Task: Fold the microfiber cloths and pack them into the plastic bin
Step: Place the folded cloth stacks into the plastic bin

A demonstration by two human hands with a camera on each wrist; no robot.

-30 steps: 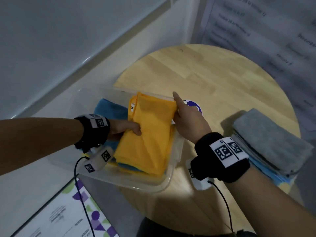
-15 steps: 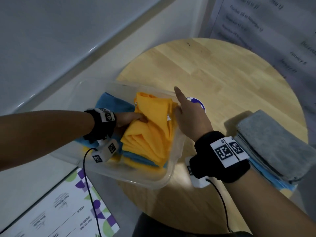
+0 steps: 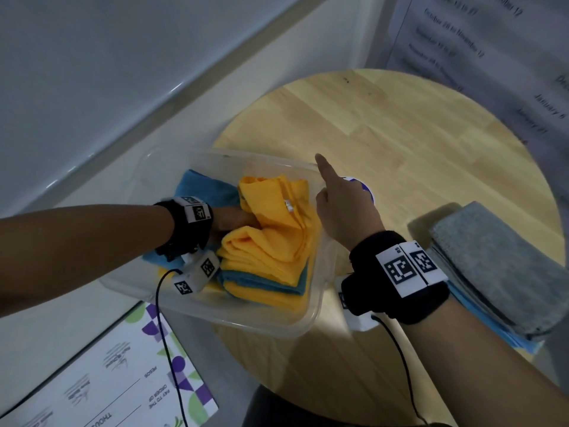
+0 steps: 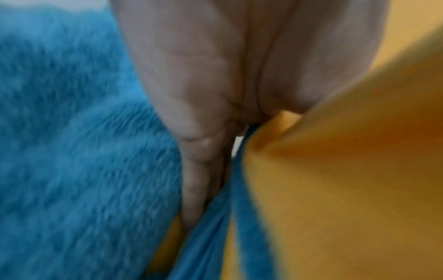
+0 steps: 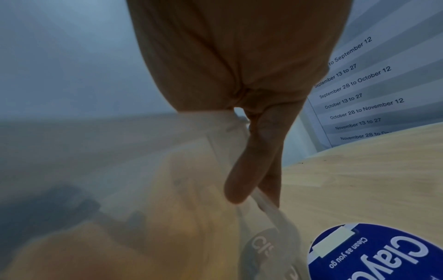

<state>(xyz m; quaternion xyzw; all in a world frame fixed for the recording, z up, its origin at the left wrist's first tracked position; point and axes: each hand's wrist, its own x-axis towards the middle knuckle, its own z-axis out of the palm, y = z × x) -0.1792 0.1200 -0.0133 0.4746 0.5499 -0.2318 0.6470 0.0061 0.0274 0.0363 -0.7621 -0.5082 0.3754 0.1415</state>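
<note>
A clear plastic bin (image 3: pixel 311 315) sits at the left edge of a round wooden table (image 3: pixel 415 143). It holds a rumpled stack of yellow cloths (image 3: pixel 271 241) with blue layers between them, and a blue cloth (image 3: pixel 203 189) lies to their left. My left hand (image 3: pixel 234 218) is inside the bin. Its straight fingers (image 4: pixel 201 180) are wedged down between the blue cloth (image 4: pixel 72 151) and the yellow stack (image 4: pixel 347 170), tips hidden. My right hand (image 3: pixel 341 208) is at the bin's right rim (image 5: pixel 268 208) and pinches it between thumb and finger, index finger pointing away.
A stack of folded grey cloths (image 3: pixel 498 260) over blue ones lies at the table's right edge. A round blue sticker (image 5: pixel 374 252) is on the table by the bin. A printed sheet (image 3: pixel 107 380) lies lower left. A dated schedule (image 3: pixel 480 57) hangs on the wall.
The flat yellow cloth on top has bunched up and tipped toward the bin's right wall. My left hand has slid deeper under it. My right hand stays at the rim.
</note>
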